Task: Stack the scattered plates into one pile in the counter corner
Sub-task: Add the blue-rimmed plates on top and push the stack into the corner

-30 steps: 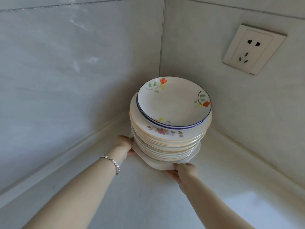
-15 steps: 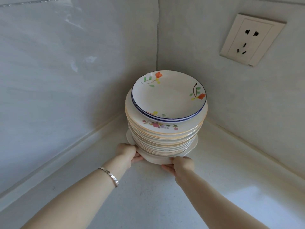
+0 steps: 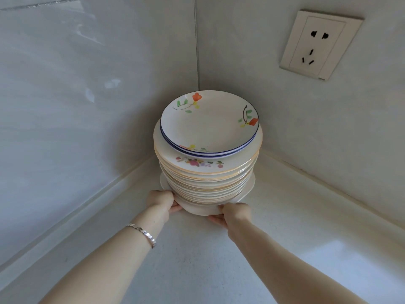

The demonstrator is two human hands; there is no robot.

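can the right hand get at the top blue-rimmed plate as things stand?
Probably yes, but not right now: the right hand grips the bottom plate of the stack, as does the left hand. Nothing sits above the blue-rimmed plate; it only needs to let go.

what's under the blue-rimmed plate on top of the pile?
A second blue-rimmed plate, then a wider floral plate topping many gold-edged plates on a broad bottom plate. Their faces are covered, and so is the counter beneath.
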